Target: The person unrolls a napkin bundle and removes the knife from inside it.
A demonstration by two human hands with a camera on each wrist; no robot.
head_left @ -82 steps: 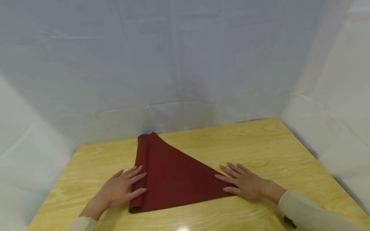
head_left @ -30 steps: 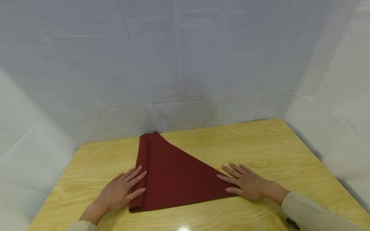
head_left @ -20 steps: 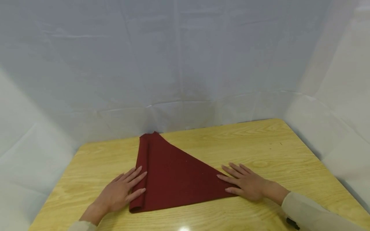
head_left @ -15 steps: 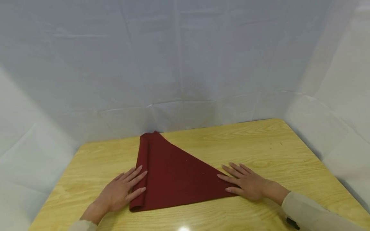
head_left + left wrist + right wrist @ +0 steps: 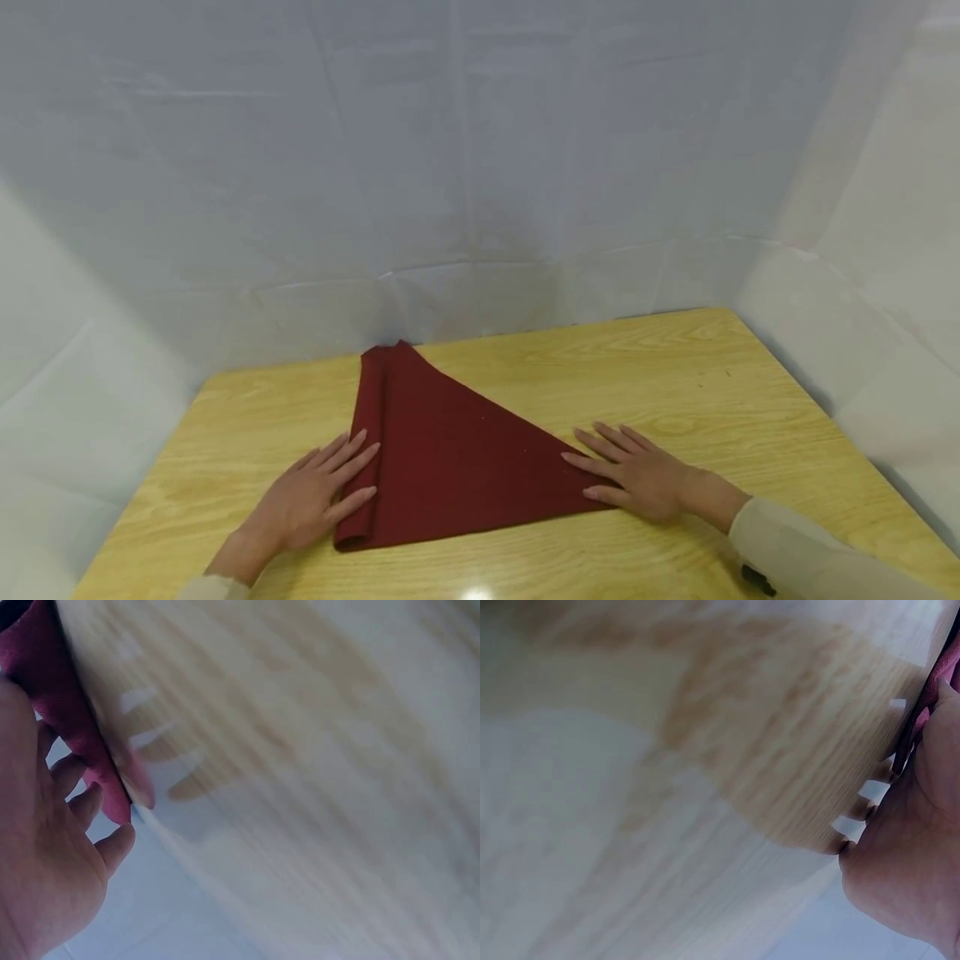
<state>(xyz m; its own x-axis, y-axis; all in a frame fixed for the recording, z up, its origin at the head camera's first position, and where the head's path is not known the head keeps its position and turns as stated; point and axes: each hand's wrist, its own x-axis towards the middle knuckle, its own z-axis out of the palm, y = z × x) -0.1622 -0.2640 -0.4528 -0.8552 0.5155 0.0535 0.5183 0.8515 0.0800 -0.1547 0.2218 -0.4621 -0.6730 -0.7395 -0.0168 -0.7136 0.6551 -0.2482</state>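
Note:
A dark red cloth (image 5: pixel 457 458) lies on the wooden table, its left edge rolled into a loose tube and its right side tapering to a point. My left hand (image 5: pixel 303 500) rests on the rolled edge with spread fingers. In the left wrist view, the left fingers (image 5: pixel 88 799) lie along the side of the red roll (image 5: pixel 67 712). My right hand (image 5: pixel 637 475) lies flat with fingers spread, thumb and forefinger on the cloth's right tip. The right wrist view has the right hand (image 5: pixel 922 825) low over the table beside a sliver of red cloth (image 5: pixel 946 669).
The wooden table (image 5: pixel 660 367) runs back to a pale sheet (image 5: pixel 480 150) hung behind it. More white sheeting (image 5: pixel 877 275) encloses the right side, and the left side likewise. The cloth's far end reaches the table's back edge.
Both hands keep the same places on the cloth, and the cloth's shape stays the same. The whole head view has shifted slightly since the oldest frame.

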